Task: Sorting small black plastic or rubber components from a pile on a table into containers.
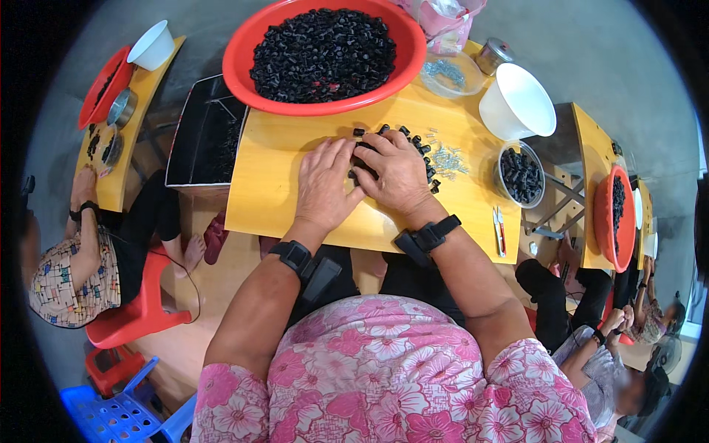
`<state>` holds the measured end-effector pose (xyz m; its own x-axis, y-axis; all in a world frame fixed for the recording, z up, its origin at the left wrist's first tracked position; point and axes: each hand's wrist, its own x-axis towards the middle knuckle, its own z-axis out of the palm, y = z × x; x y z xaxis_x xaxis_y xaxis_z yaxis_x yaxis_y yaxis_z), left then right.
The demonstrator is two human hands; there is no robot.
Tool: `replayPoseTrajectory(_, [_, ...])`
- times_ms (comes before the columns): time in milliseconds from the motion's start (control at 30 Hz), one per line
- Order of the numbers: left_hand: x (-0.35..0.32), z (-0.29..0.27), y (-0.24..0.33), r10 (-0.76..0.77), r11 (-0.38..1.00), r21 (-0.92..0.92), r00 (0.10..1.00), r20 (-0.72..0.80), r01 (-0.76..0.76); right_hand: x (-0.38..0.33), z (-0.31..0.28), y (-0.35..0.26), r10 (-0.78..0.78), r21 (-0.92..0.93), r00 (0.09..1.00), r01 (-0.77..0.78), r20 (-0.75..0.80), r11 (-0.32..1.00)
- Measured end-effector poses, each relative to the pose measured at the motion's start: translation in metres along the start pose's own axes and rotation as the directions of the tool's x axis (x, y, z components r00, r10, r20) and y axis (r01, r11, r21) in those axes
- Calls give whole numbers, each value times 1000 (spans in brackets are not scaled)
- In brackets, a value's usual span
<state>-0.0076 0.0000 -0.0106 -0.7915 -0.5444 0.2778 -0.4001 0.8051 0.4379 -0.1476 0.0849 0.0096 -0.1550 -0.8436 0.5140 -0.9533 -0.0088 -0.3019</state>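
Note:
Both hands rest close together over small black plastic cylinders on the yellow table. My left hand [323, 184] lies palm down, fingers stretched forward, its thumb meeting the other hand. My right hand [399, 176] is spread over some of the black pieces, which peek out between and beside its fingers; what lies under the palm is hidden. More black cylinders [432, 173] are scattered just right of it, beside a loose pile of small silvery metal pieces [449, 160].
Ahead stands a large red basin [230, 63] full of black parts. To the right are a clear tub [501, 177] of black cylinders, a white bowl [517, 103], a dish [465, 87] of metal pieces, a metal canister [496, 53] and thread snips [500, 232]. People sit at tables on both sides.

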Motion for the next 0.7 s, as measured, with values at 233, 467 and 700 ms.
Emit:
replayPoseTrajectory(233, [0,3,-2,1,1000,-22,1000,-31,-2,-4,0,-6,72,81,997,-73,14,994])
replayPoseTrajectory(467, [0,-3,0,12,999,-30,999,-44,-14,-5,-1,-13,58,212,998,-54,-13,976])
replayPoseTrajectory(700, [-3,4,-5,43,999,-16,993,-105,-45,-17,-15,-18,200,426,976,-146,-86,893])
